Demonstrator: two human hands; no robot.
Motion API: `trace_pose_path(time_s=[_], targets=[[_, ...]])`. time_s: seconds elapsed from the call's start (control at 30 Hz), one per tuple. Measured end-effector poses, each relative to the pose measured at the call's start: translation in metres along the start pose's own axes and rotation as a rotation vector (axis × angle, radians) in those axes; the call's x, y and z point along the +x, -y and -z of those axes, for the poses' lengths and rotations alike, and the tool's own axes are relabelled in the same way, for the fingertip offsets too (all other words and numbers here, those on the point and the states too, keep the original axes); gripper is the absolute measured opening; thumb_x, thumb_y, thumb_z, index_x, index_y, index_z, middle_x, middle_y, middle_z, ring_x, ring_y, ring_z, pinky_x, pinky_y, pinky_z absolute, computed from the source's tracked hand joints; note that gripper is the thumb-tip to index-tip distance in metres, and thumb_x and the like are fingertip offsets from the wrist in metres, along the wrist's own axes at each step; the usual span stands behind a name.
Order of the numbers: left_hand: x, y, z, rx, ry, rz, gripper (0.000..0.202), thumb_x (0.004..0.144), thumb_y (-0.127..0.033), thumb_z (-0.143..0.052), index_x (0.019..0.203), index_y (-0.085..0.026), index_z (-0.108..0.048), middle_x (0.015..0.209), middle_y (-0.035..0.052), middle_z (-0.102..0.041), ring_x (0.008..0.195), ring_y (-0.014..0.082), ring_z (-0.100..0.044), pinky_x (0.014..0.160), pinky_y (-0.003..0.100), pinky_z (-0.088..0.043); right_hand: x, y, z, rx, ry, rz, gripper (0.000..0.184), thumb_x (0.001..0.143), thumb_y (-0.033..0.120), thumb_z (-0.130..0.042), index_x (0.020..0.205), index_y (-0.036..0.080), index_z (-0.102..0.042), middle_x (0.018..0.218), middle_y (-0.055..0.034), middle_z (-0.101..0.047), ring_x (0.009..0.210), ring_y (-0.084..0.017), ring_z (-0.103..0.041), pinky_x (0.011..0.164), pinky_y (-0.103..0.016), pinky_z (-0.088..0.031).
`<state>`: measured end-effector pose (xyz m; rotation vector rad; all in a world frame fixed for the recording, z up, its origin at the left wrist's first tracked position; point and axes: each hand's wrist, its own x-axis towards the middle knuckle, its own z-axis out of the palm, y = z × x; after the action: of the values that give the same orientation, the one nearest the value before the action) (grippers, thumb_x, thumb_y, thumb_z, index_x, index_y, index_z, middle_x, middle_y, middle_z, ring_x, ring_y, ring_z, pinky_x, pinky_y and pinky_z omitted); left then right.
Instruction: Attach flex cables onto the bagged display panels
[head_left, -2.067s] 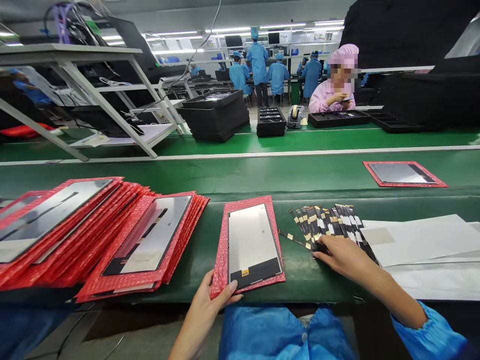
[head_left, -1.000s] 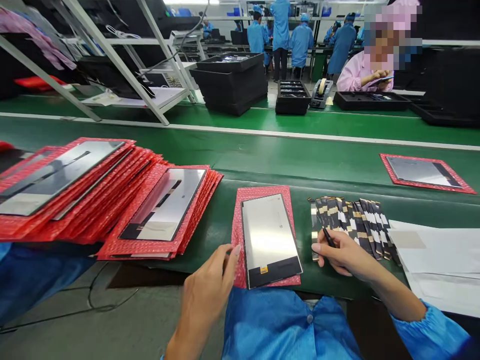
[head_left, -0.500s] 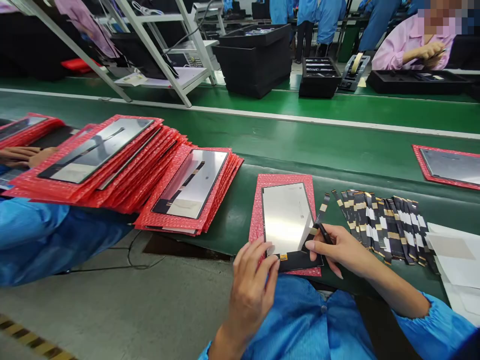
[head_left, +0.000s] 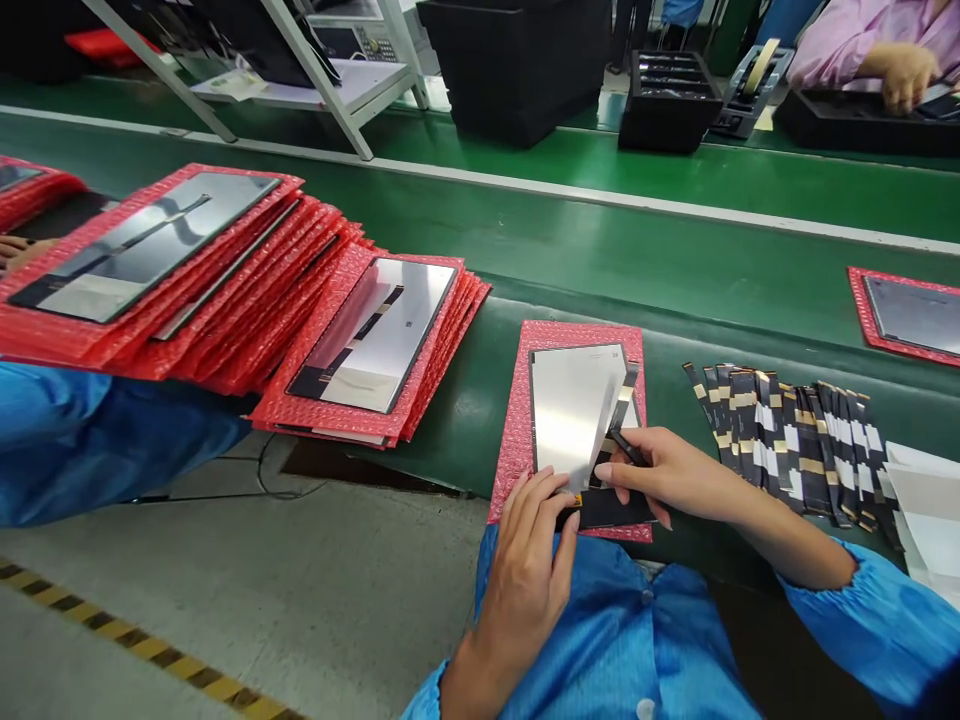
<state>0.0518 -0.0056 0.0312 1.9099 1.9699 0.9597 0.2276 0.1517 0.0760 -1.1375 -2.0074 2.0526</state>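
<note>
A display panel [head_left: 574, 405] with a silvery back lies on a red bubble-wrap sheet [head_left: 512, 440] in front of me. My left hand [head_left: 529, 545] has its fingers stretched over the panel's lower left corner, beside a small gold connector [head_left: 577, 500] on the black bottom strip [head_left: 611, 508]. Closed at the panel's lower right, my right hand [head_left: 652, 470] pinches a black flex ribbon cable [head_left: 622, 400], which rises over the panel's right side. A black pen-like tool [head_left: 628, 447] also sticks out of that hand; its tip is hidden.
Several flex cables [head_left: 795, 440] lie fanned out at right, beside white sheets [head_left: 930, 510]. Stacked panels in red bubble wrap [head_left: 367, 340] stand at left. Another wrapped panel [head_left: 915, 315] lies far right. Across the green bench are black bins [head_left: 517, 70], a tape dispenser [head_left: 752, 90] and a person's hand [head_left: 907, 75].
My view has tilted down slightly. My right hand has shifted a little left over the panel, with the ribbon cable standing more upright. My left fingertips have moved closer to the gold connector.
</note>
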Motion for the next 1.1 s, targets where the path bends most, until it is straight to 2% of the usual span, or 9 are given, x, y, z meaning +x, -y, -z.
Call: trace_pose_path(time_s=[0.23, 0.4, 0.63, 0.97, 1.1], targets=[[0.001, -0.003, -0.002, -0.043, 0.008, 0.038, 0.017, 0.094, -0.026, -0.053, 0.11, -0.028, -0.06, 0.128, 0.0023, -0.065, 0.133, 0.022, -0.054, 0.114, 0.05, -0.049, 0.012, 0.0, -0.004, -0.031, 0.028, 0.023, 0.01, 0.088, 0.035, -0.068, 0.087, 0.025, -0.066, 0.081, -0.003, -0.076, 0.035, -0.012, -0.059, 0.027, -0.022, -0.05], [-0.001, -0.002, 0.003, -0.034, 0.015, 0.015, 0.02, 0.095, -0.026, -0.054, 0.114, -0.028, -0.06, 0.13, 0.0016, -0.066, 0.134, 0.0211, -0.055, 0.116, 0.05, -0.048, 0.018, -0.001, -0.008, -0.036, 0.053, -0.003, 0.015, 0.089, 0.037, -0.066, 0.092, 0.022, -0.067, 0.086, -0.0016, -0.078, 0.038, -0.012, -0.063, 0.027, -0.021, -0.05], [-0.014, 0.014, 0.008, -0.031, -0.007, -0.072, 0.019, 0.093, -0.024, -0.06, 0.111, -0.028, -0.063, 0.128, -0.0013, -0.069, 0.127, 0.019, -0.062, 0.114, 0.046, -0.051, 0.021, 0.008, -0.015, -0.108, 0.123, -0.035, 0.025, 0.092, 0.037, -0.066, 0.074, 0.022, -0.057, 0.054, 0.0037, -0.067, 0.03, -0.012, -0.06, 0.026, -0.019, -0.043], [-0.018, 0.021, 0.007, -0.059, 0.014, -0.074, 0.018, 0.092, -0.022, -0.061, 0.109, -0.028, -0.064, 0.127, -0.0011, -0.07, 0.128, 0.0188, -0.061, 0.116, 0.046, -0.049, 0.022, 0.008, -0.019, -0.089, 0.086, 0.028, 0.023, 0.086, 0.03, -0.067, 0.066, 0.028, -0.056, 0.05, 0.0033, -0.065, 0.026, -0.013, -0.057, 0.023, -0.022, -0.041], [-0.018, 0.022, 0.007, -0.069, 0.016, -0.078, 0.018, 0.093, -0.021, -0.059, 0.11, -0.027, -0.063, 0.126, -0.0004, -0.07, 0.129, 0.0191, -0.06, 0.115, 0.046, -0.05, 0.022, 0.011, -0.021, -0.088, 0.072, 0.006, 0.024, 0.085, 0.027, -0.066, 0.064, 0.028, -0.054, 0.049, 0.0037, -0.063, 0.025, -0.013, -0.055, 0.023, -0.022, -0.041]])
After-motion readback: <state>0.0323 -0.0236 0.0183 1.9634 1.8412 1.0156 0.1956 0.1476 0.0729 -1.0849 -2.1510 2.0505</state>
